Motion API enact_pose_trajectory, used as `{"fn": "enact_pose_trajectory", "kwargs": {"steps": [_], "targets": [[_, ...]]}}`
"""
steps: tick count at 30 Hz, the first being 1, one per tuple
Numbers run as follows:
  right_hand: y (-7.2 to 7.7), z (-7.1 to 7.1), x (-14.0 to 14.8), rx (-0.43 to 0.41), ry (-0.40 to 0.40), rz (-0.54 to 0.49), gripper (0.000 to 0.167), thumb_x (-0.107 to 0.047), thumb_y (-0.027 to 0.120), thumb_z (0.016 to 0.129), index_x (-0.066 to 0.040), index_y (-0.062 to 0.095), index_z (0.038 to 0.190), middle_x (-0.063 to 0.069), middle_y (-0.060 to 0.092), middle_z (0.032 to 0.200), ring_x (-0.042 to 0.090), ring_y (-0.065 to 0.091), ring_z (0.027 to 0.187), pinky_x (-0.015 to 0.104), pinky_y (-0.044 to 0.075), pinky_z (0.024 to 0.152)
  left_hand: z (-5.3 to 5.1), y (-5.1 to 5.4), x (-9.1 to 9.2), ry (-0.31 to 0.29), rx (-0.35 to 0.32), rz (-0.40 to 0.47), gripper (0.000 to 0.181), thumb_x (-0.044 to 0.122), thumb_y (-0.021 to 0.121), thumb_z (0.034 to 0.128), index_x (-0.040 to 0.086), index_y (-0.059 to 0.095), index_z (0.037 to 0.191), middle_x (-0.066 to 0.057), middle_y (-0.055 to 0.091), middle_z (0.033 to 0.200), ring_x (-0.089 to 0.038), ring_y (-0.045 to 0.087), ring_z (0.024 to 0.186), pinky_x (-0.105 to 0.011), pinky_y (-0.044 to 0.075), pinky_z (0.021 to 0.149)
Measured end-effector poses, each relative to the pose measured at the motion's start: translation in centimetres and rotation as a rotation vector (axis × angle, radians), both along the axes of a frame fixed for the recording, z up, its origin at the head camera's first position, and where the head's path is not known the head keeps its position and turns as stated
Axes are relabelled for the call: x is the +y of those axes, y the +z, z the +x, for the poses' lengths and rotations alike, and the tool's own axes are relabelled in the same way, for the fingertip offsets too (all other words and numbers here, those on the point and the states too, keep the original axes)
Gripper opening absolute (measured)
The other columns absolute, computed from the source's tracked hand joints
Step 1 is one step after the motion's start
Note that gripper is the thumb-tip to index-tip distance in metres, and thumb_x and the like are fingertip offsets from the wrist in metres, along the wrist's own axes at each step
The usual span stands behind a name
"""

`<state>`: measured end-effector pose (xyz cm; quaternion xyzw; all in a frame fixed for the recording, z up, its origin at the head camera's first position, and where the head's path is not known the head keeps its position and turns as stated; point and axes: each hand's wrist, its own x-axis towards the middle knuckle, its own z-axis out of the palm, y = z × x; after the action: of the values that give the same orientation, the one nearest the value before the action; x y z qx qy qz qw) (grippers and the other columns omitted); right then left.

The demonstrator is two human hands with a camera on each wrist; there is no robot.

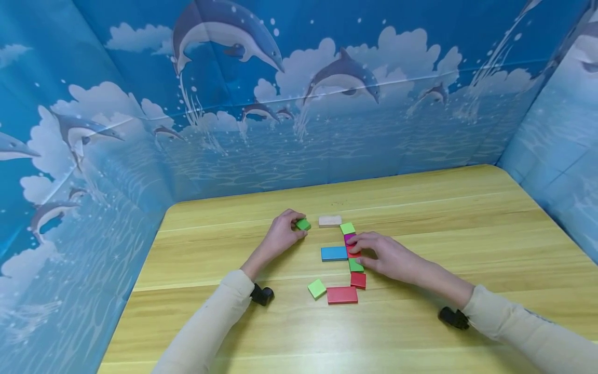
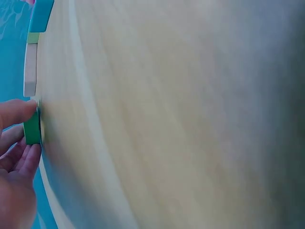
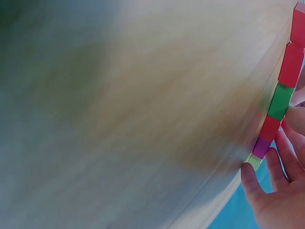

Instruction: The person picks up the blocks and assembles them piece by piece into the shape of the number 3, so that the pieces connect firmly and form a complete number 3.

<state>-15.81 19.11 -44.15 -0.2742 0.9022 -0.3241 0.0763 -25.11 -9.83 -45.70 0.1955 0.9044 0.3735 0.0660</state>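
Between thumb and fingers, my left hand point(image 1: 280, 231) pinches a green block point(image 1: 303, 224) at the table's far middle; the left wrist view shows the same green block point(image 2: 32, 129). My right hand point(image 1: 390, 257) touches a column of small blocks from its right side, fingers spread. That column runs from a light green block point(image 1: 348, 228) through a purple block point(image 1: 349, 238), a red block point(image 1: 352, 254) and a green block point(image 1: 356, 266) to a red square block point(image 1: 358, 280). Fingers partly cover the middle ones. A blue rectangular block point(image 1: 334, 253) meets the column's left side.
A pale wooden block point(image 1: 330, 222) lies left of the column's far end. Near the close end are a red rectangular block point(image 1: 342, 295) and a tilted light green block point(image 1: 316, 289). A dolphin-print curtain point(image 1: 280, 145) borders the wooden table point(image 1: 467, 218).
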Motion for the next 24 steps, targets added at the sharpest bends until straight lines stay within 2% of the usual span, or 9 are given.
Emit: {"fn": "enact_pose_trajectory", "kwargs": {"steps": [24], "targets": [[-0.1, -0.1, 0.0, 0.011, -0.001, 0.01, 0.027, -0.013, 0.072, 0.091, -0.015, 0.071, 0.118, 0.0, 0.055, 0.137, 0.029, 0.048, 0.129, 0.047, 0.043, 0.103, 0.2, -0.3, 1.6, -0.017, 0.001, 0.039, 0.042, 0.009, 0.075, 0.0878, 0.001, 0.063, 0.127, -0.008, 0.06, 0.113, -0.018, 0.058, 0.097, -0.027, 0.051, 0.081]]}}
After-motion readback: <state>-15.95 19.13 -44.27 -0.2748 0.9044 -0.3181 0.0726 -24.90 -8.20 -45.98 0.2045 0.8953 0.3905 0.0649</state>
